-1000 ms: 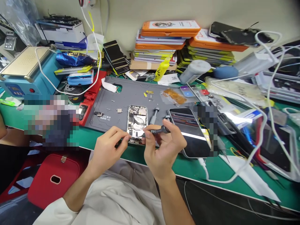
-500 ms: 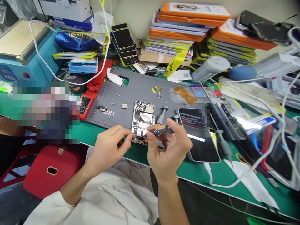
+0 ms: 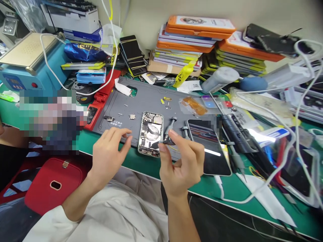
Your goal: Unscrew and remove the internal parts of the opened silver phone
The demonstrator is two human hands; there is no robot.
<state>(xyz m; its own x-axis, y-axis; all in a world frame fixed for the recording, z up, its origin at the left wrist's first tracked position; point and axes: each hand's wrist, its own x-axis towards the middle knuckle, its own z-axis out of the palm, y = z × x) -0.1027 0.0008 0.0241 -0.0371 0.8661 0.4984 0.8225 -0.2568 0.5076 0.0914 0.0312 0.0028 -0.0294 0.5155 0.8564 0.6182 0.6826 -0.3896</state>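
Observation:
An opened phone body point(image 3: 150, 132) with bare circuitry lies on the grey work mat point(image 3: 146, 101). My right hand point(image 3: 183, 163) pinches a small dark screwdriver point(image 3: 165, 142) between thumb and fingers, its tip over the phone's lower right part. My left hand point(image 3: 109, 153) hovers just left of the phone, fingers spread and slightly curled, holding nothing. A detached phone screen point(image 3: 208, 144) lies face up to the right of the phone body. Two more small screwdrivers point(image 3: 171, 122) rest on the mat between them.
Tiny screws and small parts point(image 3: 132, 116) dot the mat. Stacked orange and yellow boxes point(image 3: 196, 37) line the back wall. A blue heating machine point(image 3: 22, 64) stands far left. White cables point(image 3: 285, 141) loop over the right side. A red case point(image 3: 57, 183) sits below the table edge.
My left hand has let go of the phone's lower edge, moved left and opened. My right hand still holds the screwdriver at the phone. The camera view shifted slightly.

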